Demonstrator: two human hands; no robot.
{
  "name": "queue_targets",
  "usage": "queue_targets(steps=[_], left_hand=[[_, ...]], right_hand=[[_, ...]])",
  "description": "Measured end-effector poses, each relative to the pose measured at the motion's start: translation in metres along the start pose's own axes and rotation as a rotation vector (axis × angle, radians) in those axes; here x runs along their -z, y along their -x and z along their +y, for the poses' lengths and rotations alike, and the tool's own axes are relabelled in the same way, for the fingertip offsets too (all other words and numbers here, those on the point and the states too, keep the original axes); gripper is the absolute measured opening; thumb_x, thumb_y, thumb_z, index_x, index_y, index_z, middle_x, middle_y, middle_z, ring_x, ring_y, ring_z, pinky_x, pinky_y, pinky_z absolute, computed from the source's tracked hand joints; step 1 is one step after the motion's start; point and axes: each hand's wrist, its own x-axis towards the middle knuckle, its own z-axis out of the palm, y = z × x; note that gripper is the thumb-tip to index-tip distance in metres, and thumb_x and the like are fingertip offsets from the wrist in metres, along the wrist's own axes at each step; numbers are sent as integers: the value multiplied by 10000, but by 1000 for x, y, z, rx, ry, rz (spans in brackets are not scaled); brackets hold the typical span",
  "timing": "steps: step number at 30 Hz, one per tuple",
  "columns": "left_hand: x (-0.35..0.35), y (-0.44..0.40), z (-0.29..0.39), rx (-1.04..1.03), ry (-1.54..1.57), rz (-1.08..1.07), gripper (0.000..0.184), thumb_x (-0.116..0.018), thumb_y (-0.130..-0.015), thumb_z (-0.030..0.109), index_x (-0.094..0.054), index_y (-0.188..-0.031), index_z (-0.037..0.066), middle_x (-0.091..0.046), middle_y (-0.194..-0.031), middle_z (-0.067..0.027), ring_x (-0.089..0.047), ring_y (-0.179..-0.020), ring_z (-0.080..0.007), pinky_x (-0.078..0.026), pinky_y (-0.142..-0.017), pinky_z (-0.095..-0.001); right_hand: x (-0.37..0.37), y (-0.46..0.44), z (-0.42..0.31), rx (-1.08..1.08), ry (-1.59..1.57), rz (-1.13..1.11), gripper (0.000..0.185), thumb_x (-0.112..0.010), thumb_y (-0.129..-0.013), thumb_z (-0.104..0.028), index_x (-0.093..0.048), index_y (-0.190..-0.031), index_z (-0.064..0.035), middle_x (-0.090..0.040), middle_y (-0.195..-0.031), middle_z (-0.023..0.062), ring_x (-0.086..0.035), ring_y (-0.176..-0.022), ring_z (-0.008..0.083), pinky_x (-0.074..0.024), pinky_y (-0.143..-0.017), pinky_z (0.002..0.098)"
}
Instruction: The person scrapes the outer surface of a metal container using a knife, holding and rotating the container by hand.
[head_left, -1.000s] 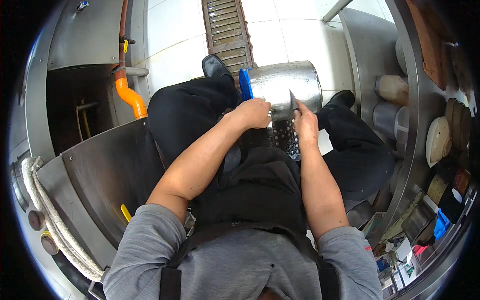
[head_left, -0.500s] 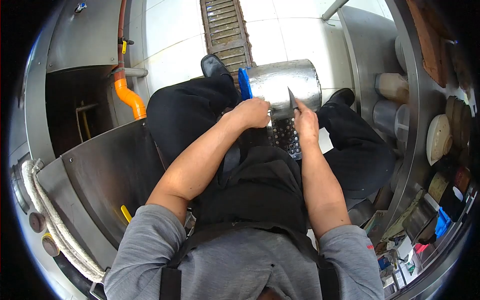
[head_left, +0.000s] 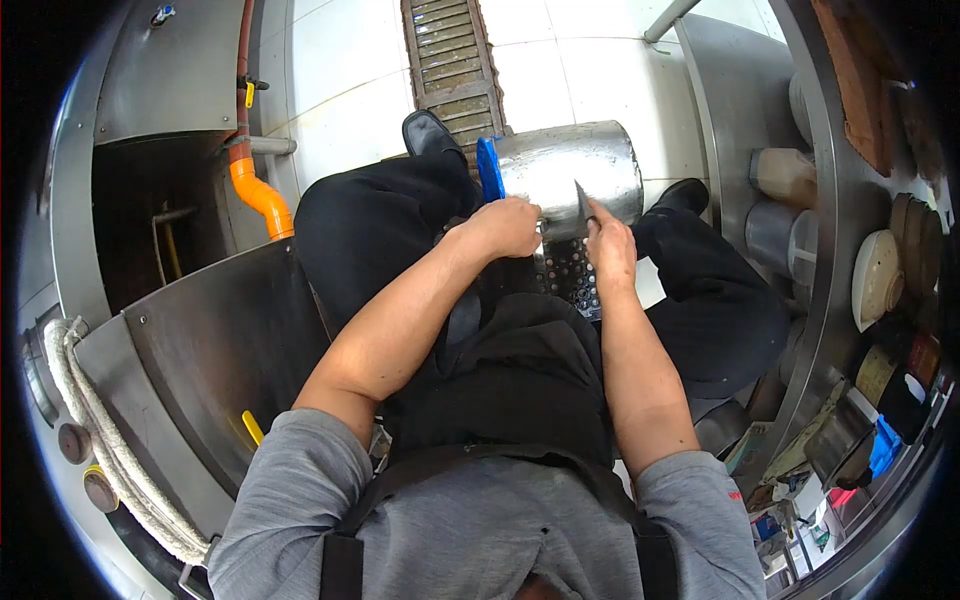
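Observation:
My right hand is closed around a small pointed knife, its blade pointing up and away over a shiny metal cylinder. The cylinder lies on its side between my legs. Blue plastic covers its left end. Beside the cylinder's near left edge, my left hand is closed; whatever its fingers hold is hidden. Below and between both hands shows a perforated metal piece with rows of round holes, partly covered by my black apron.
A slatted floor drain runs through the white tiles ahead. Steel panels and an orange pipe stand on the left. To the right, a steel shelf holds containers and a pale bowl.
The knife tip has dropped very slightly toward me as my right hand shifts a little. My left hand and the cylinder look almost unchanged.

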Motion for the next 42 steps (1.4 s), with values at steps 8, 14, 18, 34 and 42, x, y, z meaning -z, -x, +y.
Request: queue_targets(steps=[8, 14, 18, 34, 42], left_hand=[[-5, -4, -4, -37, -12, 3, 340, -594, -813, 218, -621, -1009, -58, -633, -1018, -258, -601, -1007, -392, -486, -881, -455], [-6, -3, -5, 7, -8, -11, 343, -594, -817, 226, -622, -1015, -53, -633, -1025, -248, -596, -1025, -383, -479, -894, -451], [-8, -5, -6, -14, -3, 10, 349, -594, -818, 228, -620, -1024, -53, -634, -1020, -250, -596, -1023, -386, -480, -894, -451], [-7, -2, -5, 1, -10, -12, 346, -582, -802, 218, -629, -1018, -49, -641, -1004, -259, -608, -990, -394, -485, -880, -455], [-9, -4, -6, -16, -5, -5, 350, -601, -808, 231, -627, -996, -63, -641, -995, -260, -612, -981, -393, -490, -866, -458]], right_hand=[[0, 2, -3, 59, 30, -50, 376, -553, -889, -134, -585, -1251, -227, -656, -1012, 198, -618, -975, 373, -486, -854, 462], [-2, -6, 8, -10, -30, 56, 380, -557, -884, -142, -585, -1246, -252, -656, -1005, 198, -612, -968, 382, -479, -862, 471], [-5, -2, -1, 87, 25, -51, 350, -567, -880, -157, -612, -1217, -241, -654, -1014, 199, -607, -983, 381, -474, -866, 479], [4, -13, 10, -68, -89, 109, 351, -561, -882, -146, -588, -1231, -167, -652, -1000, 226, -604, -980, 398, -472, -849, 483], [3, -16, 8, -49, -70, 66, 364, -564, -881, -151, -580, -1245, -140, -649, -1011, 234, -607, -981, 400, -475, -856, 456]])
